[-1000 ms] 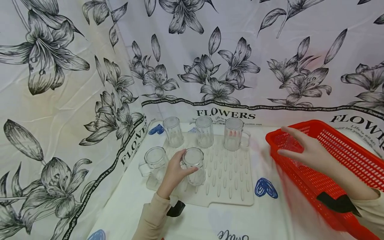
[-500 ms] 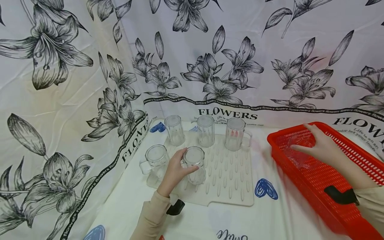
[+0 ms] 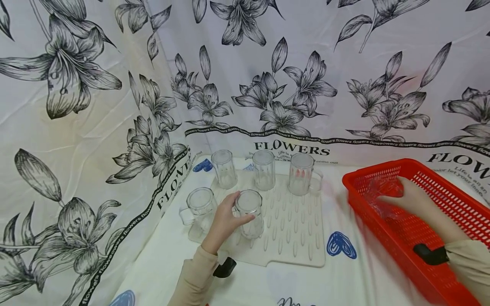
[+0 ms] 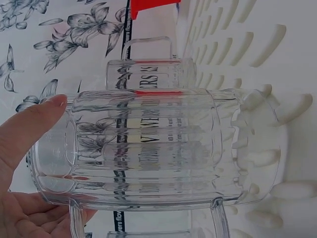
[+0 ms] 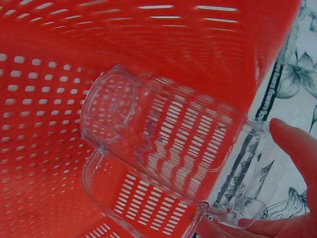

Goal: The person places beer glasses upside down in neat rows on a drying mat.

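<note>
On the pale ribbed drying board [image 3: 291, 246], my left hand [image 3: 226, 219] grips an upside-down clear glass mug [image 3: 250, 225] near its upturned base. Thumb and fingers sit on opposite sides of that end in the left wrist view, and the handle hangs low in that picture. My right hand [image 3: 413, 197] reaches into the red perforated basket [image 3: 383, 242] and holds another clear mug [image 5: 163, 134] by one end. This mug lies inside, its handle showing in the right wrist view. Part of the fingers is hidden behind the glass.
Three upturned mugs line the board's back edge: left [image 3: 225, 172], middle [image 3: 264, 172] and right [image 3: 300, 176]. Another mug [image 3: 200, 210] stands just left of my left hand. A flower-printed curtain [image 3: 283, 93] hangs behind the white tablecloth [image 3: 153, 263].
My right hand has gone from open over the basket's near corner, right and down into it, and its fingers have closed on the mug there. The left hand keeps its hold.
</note>
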Motion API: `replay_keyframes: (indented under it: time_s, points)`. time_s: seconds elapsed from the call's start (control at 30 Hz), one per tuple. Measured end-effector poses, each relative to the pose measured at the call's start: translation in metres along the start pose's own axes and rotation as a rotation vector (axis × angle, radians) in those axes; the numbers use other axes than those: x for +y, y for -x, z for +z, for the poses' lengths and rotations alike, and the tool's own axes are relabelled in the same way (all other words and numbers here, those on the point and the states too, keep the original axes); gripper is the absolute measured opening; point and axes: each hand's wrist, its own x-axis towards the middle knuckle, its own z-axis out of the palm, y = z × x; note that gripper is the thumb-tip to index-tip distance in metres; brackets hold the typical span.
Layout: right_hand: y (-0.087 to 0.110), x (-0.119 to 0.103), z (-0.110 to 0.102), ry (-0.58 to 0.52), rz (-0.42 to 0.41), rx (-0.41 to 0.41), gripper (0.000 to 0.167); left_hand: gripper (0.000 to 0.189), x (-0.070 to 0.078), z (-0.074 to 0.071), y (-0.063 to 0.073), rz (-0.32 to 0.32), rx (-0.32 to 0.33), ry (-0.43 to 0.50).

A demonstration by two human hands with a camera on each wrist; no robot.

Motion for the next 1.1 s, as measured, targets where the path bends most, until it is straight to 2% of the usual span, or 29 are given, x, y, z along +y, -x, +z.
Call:
replay_keyframes:
  time_s: [0.2, 0.4, 0.5, 0.87, 1.1]
  points:
    - [-0.003, 0.001, 0.006, -0.022, 0.005, 0.039, 0.099, 0.075, 0.003, -0.003, 0.002, -0.008, -0.013, -0.012]
    - [-0.002, 0.0, 0.01, 0.011, 0.007, 0.13, 0.092, 0.075, 0.001, -0.003, 0.002, -0.016, -0.013, -0.011]
    - [0.0, 0.0, 0.009, -0.003, 0.025, 0.148, 0.09, 0.074, 0.001, -0.002, 0.001, -0.012, -0.005, -0.014]
    - [0.005, -0.011, -0.003, -0.021, 0.028, 0.189, 0.09, 0.074, 0.002, -0.002, 0.004, -0.032, -0.008, -0.005]
    - [0.012, -0.018, -0.017, -0.046, 0.037, 0.219, 0.09, 0.074, 0.002, -0.002, 0.002, 0.0, -0.009, -0.011]
